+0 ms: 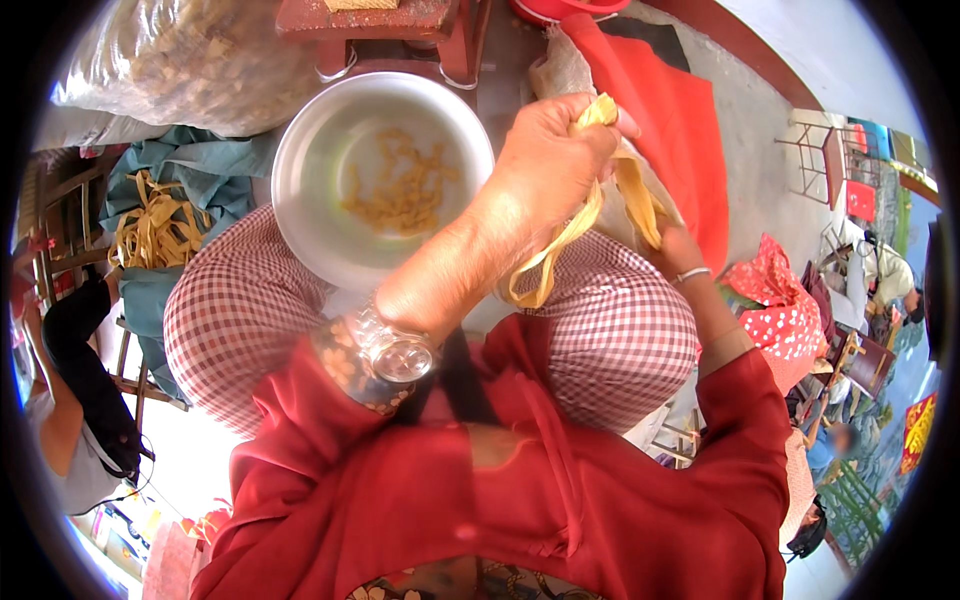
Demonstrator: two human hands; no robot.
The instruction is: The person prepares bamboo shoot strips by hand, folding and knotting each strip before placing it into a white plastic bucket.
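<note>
My left hand [555, 150], with a watch on its wrist, is closed around a yellow, flat, leaf-like strip [560, 250] above my right knee. One length of the strip hangs in a loop below the hand. Another length runs down to my right hand [678, 252], whose fingers are closed at its lower end and partly hidden. To the left of my raised hand stands a wide metal basin [290, 150] between my knees. Small yellow-brown pieces [400, 190] lie on its bottom.
More yellow strips [158, 222] lie on teal cloth [235, 165] beside my left knee. A bulging clear plastic bag [190, 65] stands behind them. Beyond the basin is a red wooden stool [370, 25]. Red cloth [690, 140] spreads at the right. Other people sit at both sides.
</note>
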